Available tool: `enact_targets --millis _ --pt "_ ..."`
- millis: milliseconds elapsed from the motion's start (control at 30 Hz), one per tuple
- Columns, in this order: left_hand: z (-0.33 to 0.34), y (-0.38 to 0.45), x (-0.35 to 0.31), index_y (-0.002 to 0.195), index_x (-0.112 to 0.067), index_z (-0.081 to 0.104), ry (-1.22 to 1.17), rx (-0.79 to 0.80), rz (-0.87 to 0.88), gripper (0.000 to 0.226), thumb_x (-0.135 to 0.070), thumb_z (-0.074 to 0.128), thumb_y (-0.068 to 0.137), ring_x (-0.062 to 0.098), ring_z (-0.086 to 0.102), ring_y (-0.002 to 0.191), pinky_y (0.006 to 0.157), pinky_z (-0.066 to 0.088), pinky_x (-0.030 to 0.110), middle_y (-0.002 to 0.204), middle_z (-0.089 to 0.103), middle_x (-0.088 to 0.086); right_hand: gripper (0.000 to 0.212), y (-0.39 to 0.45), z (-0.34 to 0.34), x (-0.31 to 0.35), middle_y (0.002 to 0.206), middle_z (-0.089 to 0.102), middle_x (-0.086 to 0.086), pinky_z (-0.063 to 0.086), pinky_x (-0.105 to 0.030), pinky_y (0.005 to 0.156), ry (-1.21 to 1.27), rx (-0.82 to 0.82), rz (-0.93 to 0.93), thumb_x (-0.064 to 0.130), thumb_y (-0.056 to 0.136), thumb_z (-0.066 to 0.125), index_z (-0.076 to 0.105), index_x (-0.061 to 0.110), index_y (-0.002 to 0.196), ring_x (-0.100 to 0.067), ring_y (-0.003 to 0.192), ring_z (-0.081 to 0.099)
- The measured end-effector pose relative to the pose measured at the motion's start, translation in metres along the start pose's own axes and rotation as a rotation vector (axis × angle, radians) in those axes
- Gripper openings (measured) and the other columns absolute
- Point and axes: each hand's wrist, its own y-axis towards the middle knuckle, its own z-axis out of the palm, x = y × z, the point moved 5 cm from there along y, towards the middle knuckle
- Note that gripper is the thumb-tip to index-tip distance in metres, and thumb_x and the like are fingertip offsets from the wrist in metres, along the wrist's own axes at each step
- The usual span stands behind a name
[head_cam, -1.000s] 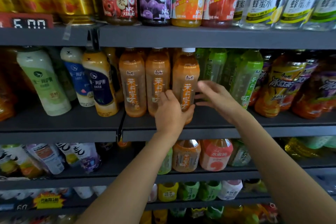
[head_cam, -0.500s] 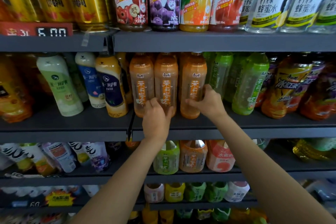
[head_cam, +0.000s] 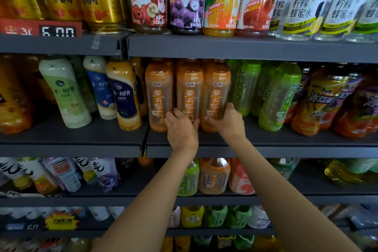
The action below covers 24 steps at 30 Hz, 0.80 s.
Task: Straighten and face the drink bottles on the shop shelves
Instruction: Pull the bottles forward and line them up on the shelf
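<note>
Orange tea bottles (head_cam: 190,92) stand three abreast on the middle shelf (head_cam: 286,139). Your left hand (head_cam: 181,127) grips the centre bottle's base, your right hand (head_cam: 227,120) the right bottle (head_cam: 216,90). Labels face out; next, nudge them flush.

Dark grey metal shelves (head_cam: 266,49) are filling the whole view, running in stacked tiers with a vertical joint (head_cam: 122,45) showing left of centre. A red price tag (head_cam: 41,27) is sitting on the top shelf's front edge, left of that joint, and soft even light is falling across the upper tiers while the lower ones are lying dimmer.
</note>
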Motion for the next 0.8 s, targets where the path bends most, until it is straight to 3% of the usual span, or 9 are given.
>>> enact_targets --millis 100,167,233,333,433,567,633,700,800 --pt "-0.012 -0.007 0.005 0.135 -0.006 0.031 -0.083 -0.036 0.038 0.060 -0.031 0.060 0.089 0.026 0.032 0.128 0.097 0.039 0.032 0.136 0.034 0.013 0.063 -0.015 -0.004 -0.002 0.125 0.046 -0.014 0.049 -0.040 0.088 0.072 -0.138 -0.047 0.030 0.076 0.075 0.042 0.004 0.123 -0.031 0.112 0.052" --pt "-0.029 -0.012 0.013 0.130 -0.007 0.038 -0.158 -0.121 0.155 0.052 -0.024 0.062 0.088 0.025 0.040 0.124 0.096 0.043 0.035 0.131 0.040 0.012 0.051 -0.029 -0.014 0.014 0.121 0.044 -0.013 0.051 -0.036 0.082 0.147 -0.329 -0.191 0.024 0.080 0.073 0.047 0.003 0.119 -0.025 0.106 0.053" --pt "-0.048 -0.011 0.031 0.121 -0.005 0.045 -0.208 -0.217 0.225 0.042 -0.015 0.064 0.085 0.025 0.049 0.112 0.089 0.049 0.038 0.119 0.047 0.012 0.040 -0.042 -0.017 0.042 0.116 0.048 -0.012 0.050 -0.029 0.079 0.200 -0.414 -0.336 0.019 0.082 0.070 0.052 0.002 0.113 -0.017 0.099 0.052" --pt "-0.076 0.003 0.063 0.111 -0.001 0.049 -0.264 -0.335 0.193 0.032 -0.005 0.063 0.083 0.027 0.052 0.102 0.085 0.049 0.043 0.111 0.048 0.014 0.028 -0.055 0.000 0.090 0.109 0.052 -0.007 0.045 -0.022 0.074 0.194 -0.326 -0.494 0.021 0.084 0.067 0.056 0.006 0.106 -0.011 0.093 0.052" --pt "-0.098 0.020 0.091 0.111 0.001 0.048 -0.304 -0.398 0.152 0.032 -0.002 0.062 0.082 0.030 0.050 0.101 0.087 0.047 0.046 0.110 0.048 0.017 0.027 -0.063 0.033 0.128 0.106 0.057 -0.003 0.053 -0.028 0.073 0.191 -0.158 -0.586 0.024 0.086 0.064 0.058 0.009 0.108 -0.013 0.088 0.059" --pt "-0.114 0.040 0.128 0.115 0.001 0.046 -0.331 -0.343 0.119 0.037 -0.002 0.063 0.083 0.031 0.049 0.110 0.093 0.045 0.045 0.117 0.046 0.016 0.057 -0.066 0.088 0.152 0.127 0.054 -0.007 0.050 -0.038 0.089 0.091 0.016 -0.467 0.035 0.085 0.065 0.044 0.009 0.130 -0.022 0.113 0.056" --pt "-0.122 0.051 0.147 0.119 -0.001 0.045 -0.334 -0.298 0.122 0.039 -0.003 0.062 0.084 0.028 0.049 0.111 0.093 0.042 0.030 0.120 0.045 0.014 0.070 -0.066 0.110 0.160 0.132 0.051 -0.010 0.048 -0.039 0.091 0.062 0.042 -0.348 0.038 0.083 0.067 0.035 0.007 0.137 -0.026 0.118 0.053" --pt "-0.132 0.063 0.163 0.120 0.000 0.044 -0.325 -0.285 0.149 0.039 -0.004 0.061 0.085 0.026 0.049 0.110 0.087 0.035 0.018 0.120 0.045 0.015 0.074 -0.064 0.125 0.167 0.129 0.052 -0.015 0.048 -0.042 0.087 0.069 0.033 -0.243 0.038 0.081 0.069 0.033 0.004 0.136 -0.032 0.115 0.054" --pt "-0.150 0.075 0.181 0.121 0.000 0.046 -0.334 -0.273 0.224 0.040 -0.006 0.061 0.085 0.023 0.047 0.112 0.090 0.034 0.018 0.118 0.048 0.014 0.067 -0.062 0.140 0.176 0.123 0.055 -0.017 0.048 -0.042 0.081 0.049 -0.009 -0.132 0.037 0.081 0.070 0.038 0.003 0.128 -0.035 0.110 0.057"
